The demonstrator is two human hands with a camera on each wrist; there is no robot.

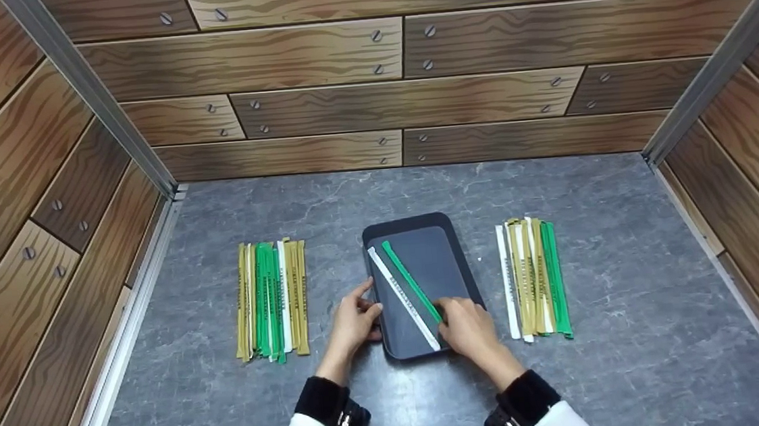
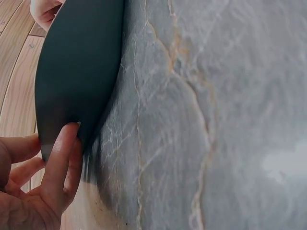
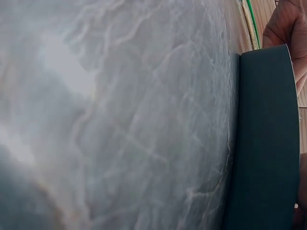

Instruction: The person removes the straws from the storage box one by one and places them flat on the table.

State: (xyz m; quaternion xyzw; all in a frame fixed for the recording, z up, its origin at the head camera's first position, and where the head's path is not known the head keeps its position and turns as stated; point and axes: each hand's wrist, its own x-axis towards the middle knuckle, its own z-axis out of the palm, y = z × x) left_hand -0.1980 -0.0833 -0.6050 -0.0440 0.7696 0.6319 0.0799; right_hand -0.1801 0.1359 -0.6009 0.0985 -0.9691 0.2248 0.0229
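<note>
A dark grey tray [image 1: 415, 230] lies on the tabletop with a white stick packet [image 1: 403, 299] and a green stick packet [image 1: 408, 278] slanting inside it. My left hand [image 1: 354, 320] grips the tray's left side near its front corner. In the left wrist view, the thumb and fingers [image 2: 60, 148] of that hand pinch the tray's edge. Over the tray's right side, my right hand [image 1: 470, 328] pinches the lower end of the green packet; its fingertips are partly hidden. The right wrist view shows mostly the tray's outer wall [image 3: 264, 143], with the left hand [image 3: 288, 33] beyond it.
To the left lies a row of gold, green and white stick packets [image 1: 271, 299]. A similar row [image 1: 530, 279] lies to the right of the tray. Wood-patterned walls [image 1: 317, 109] enclose the grey marbled tabletop [image 1: 635, 274] at the back and both sides.
</note>
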